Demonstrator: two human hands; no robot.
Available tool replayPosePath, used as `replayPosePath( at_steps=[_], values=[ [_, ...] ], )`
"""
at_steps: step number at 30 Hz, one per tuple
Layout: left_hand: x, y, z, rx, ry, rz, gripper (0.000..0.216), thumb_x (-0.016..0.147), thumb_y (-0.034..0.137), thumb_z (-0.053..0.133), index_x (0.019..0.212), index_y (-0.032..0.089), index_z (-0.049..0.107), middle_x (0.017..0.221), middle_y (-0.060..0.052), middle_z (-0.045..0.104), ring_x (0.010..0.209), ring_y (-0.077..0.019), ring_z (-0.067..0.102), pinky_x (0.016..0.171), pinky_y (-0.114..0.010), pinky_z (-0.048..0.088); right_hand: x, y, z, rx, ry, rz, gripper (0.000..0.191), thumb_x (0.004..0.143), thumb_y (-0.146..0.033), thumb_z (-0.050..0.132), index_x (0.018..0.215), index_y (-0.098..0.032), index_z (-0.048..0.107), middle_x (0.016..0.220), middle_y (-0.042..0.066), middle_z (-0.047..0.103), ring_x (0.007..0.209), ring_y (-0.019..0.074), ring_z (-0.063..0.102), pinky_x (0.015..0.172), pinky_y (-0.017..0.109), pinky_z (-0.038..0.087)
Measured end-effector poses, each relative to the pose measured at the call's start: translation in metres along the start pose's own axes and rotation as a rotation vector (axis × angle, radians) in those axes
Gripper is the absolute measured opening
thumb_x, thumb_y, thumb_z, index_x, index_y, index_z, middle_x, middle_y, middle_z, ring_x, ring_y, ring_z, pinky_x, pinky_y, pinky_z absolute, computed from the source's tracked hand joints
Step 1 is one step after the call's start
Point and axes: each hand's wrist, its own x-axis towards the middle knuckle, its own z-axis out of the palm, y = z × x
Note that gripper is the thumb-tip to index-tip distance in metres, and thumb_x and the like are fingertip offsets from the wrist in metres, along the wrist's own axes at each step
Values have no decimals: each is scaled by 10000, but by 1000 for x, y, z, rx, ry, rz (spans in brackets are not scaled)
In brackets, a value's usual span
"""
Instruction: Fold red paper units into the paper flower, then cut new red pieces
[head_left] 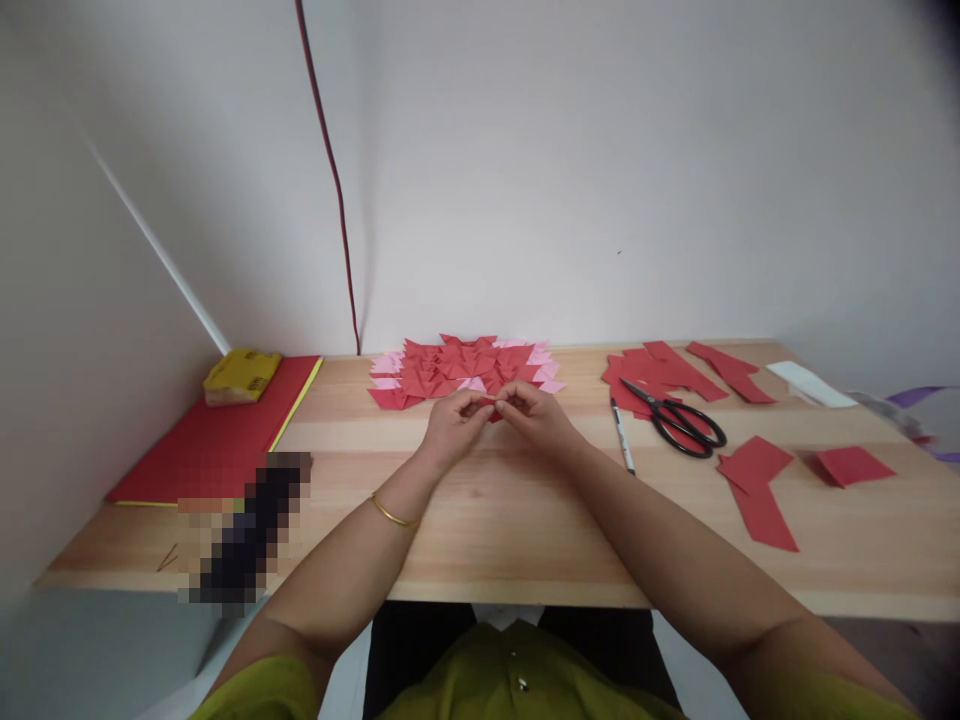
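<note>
Both hands meet over the middle of the table, fingers pinched on one small piece of red paper (493,412). My left hand (455,428) is closed on its left side and my right hand (536,418) on its right side. Most of the paper is hidden by the fingers. Just beyond the hands lies a pile of folded red paper pieces (450,365), with folded pink paper pieces (388,366) showing at its edges.
Black-handled scissors (679,420) lie partly on red paper scraps (651,368) at the right, beside a marker pen (622,437). More red paper (761,500) lies nearer. At left, a yellow packet (241,376) rests on red sheets (202,450). A blurred dark object (251,530) is nearby.
</note>
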Motion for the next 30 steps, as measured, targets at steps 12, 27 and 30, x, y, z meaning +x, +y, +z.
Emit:
replayPosePath(
  at_steps=[12, 27, 30],
  values=[
    [0, -9, 3, -17, 0, -46, 193, 754, 294, 589, 629, 148, 571, 549, 34, 500, 523, -85, 412, 526, -218, 320, -1, -4, 6, -63, 28, -23, 103, 807, -258, 540, 735, -188, 518, 697, 6, 609, 645, 123, 568, 600, 246, 440],
    [0, -10, 3, 0, 11, -131, 187, 704, 244, 587, 567, 155, 496, 490, 64, 381, 467, -59, 313, 462, -208, 226, 1, 0, 8, 243, 4, 82, 179, 755, -315, 646, 768, -186, 522, 695, -10, 597, 657, 117, 584, 649, 264, 469],
    [0, -7, 3, -21, 6, -140, 165, 702, 245, 591, 585, 151, 522, 497, 65, 406, 466, -57, 322, 461, -207, 237, 1, -1, 8, 319, 5, 88, 199, 741, -318, 664, 801, -193, 522, 701, -19, 588, 643, 112, 584, 643, 267, 478]
  ],
)
